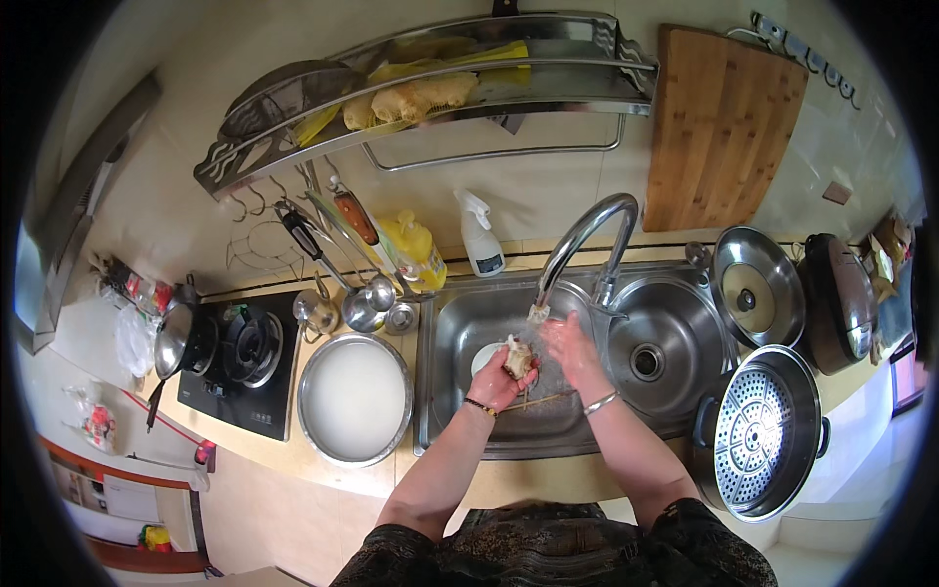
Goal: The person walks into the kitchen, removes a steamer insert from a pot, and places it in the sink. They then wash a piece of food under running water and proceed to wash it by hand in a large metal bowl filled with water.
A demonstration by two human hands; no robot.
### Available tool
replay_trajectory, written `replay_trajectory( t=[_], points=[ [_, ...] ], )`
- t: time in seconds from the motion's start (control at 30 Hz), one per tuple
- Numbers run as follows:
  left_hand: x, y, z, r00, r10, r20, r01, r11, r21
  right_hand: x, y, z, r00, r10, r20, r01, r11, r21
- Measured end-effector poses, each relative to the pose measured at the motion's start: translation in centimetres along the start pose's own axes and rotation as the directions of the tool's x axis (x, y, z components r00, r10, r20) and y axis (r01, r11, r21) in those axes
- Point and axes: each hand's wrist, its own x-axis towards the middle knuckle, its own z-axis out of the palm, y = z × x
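Note:
Over the left basin of a stainless-steel double sink (pixel 458 411), my left hand (pixel 495 383) grips a small whitish-brown lump (pixel 519 359). I cannot tell just what the lump is. My right hand (pixel 568 348) is beside it, fingers apart and holding nothing, close under the mouth of the chrome faucet (pixel 590 213). Water runs down from the faucet between my hands. Part of a white dish (pixel 484 359) shows behind my left hand on the basin floor. Below my hands, thin wooden sticks that look like chopsticks (pixel 543 400) lie in the basin.
Left of the sink stands a large metal bowl (pixel 356 400) of cloudy white liquid, then a gas hob (pixel 242 367). A steamer pot (pixel 755 436) and an upright metal lid (pixel 759 286) are at the right. A spray bottle (pixel 480 238) and hanging ladles (pixel 363 308) line the back.

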Motion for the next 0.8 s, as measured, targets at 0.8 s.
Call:
replay_trajectory(
  t=[0.8],
  points=[
    [-5.2,-0.4,2.4,0.948,0.304,-0.092,-0.165,0.719,0.675,-5.7,1.6,-1.0,0.979,-0.148,0.142,0.191,0.906,-0.377]
  ],
)
